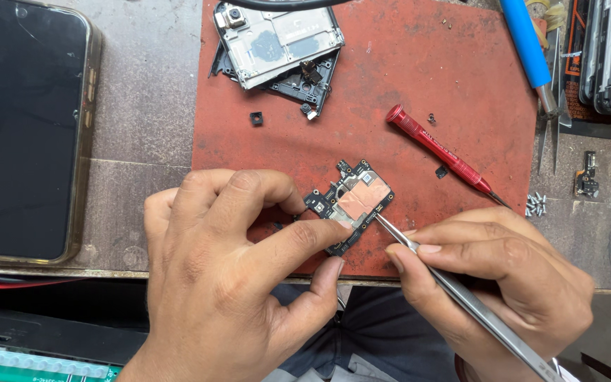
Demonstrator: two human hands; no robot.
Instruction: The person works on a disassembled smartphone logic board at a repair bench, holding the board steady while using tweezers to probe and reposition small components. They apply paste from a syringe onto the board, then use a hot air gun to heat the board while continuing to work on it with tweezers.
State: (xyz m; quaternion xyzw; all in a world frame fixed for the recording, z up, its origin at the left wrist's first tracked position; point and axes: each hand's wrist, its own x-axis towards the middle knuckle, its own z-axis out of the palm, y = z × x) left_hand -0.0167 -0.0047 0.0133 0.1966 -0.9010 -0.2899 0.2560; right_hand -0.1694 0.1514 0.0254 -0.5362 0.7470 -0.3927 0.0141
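Observation:
My left hand (228,272) pinches a small black phone circuit board (357,198) with a copper-coloured shield, holding it down on the red work mat (390,92). In my right hand (496,272) are metal tweezers (454,283), gripped like a pen, their tip touching the board's lower right edge. Both hands meet near the mat's front edge.
A red-handled screwdriver (436,148) lies on the mat right of the board. Phone frame parts (277,42) sit at the mat's top. A dark phone (22,127) lies at the left, a blue tool (528,46) and several tiny screws (536,204) at the right.

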